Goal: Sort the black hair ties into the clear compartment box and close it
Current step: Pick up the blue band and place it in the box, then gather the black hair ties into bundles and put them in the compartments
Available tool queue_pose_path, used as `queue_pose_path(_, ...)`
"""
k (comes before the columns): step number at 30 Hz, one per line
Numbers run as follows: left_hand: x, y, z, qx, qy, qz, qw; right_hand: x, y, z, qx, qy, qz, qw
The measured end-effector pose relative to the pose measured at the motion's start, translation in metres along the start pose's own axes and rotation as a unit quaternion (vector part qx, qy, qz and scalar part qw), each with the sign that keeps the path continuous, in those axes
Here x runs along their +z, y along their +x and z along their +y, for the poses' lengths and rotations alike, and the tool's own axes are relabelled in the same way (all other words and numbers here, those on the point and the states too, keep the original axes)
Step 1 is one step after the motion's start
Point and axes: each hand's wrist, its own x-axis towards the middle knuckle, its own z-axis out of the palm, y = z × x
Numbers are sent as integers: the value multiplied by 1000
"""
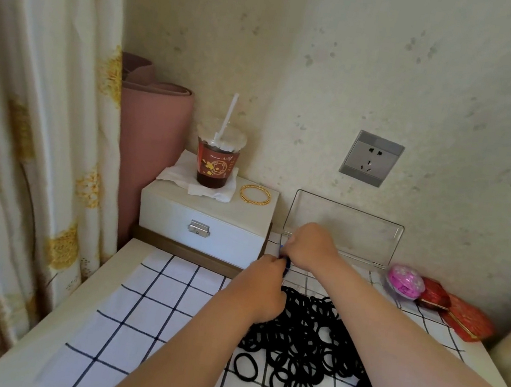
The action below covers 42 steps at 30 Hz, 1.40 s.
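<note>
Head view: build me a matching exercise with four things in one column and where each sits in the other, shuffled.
1. drink cup
2. gold bangles
3. clear lid
4. black hair ties

A. piled on the checked cloth
B. propped open against the wall
C. standing on a white tissue
D. lying directly on the white box

Pairs: 1-C, 2-D, 3-B, 4-A
</note>
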Motion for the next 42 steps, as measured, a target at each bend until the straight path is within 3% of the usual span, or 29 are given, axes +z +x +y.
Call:
queue_pose_path(6, -2, 1, -3, 12, 17, -4, 1000, -17, -31, 19, -132, -99, 16, 986)
queue_pose_path(9, -2, 3, -4, 17, 10, -8, 1000, -13, -41, 25, -185, -185, -26, 965)
queue_pose_path(15, -7, -2, -4, 23, 16, 0, 1000, -4, -46, 24, -161, -172, -78, 969)
queue_pose_path(21, -14, -6, 5, 32, 35, 54, 997, -33, -71, 46, -185, -15, 14, 983)
queue_pose_path(24, -15, -10, 15, 44, 52, 78, 995, -40, -99, 62, -184, 18, 17, 983)
queue_pose_path(30, 1, -23, 34, 65, 104, -19, 992, -24, -130, 92, -151, -27, -9, 988)
queue_pose_path(37, 8, -22, 28, 8, 190, 8, 982, -4, -120, 80, -112, -87, 12, 990)
queue_pose_path(42, 10, -22, 19, 12, 198, -59, 978, 0, -115, 71, -91, -104, -76, 987)
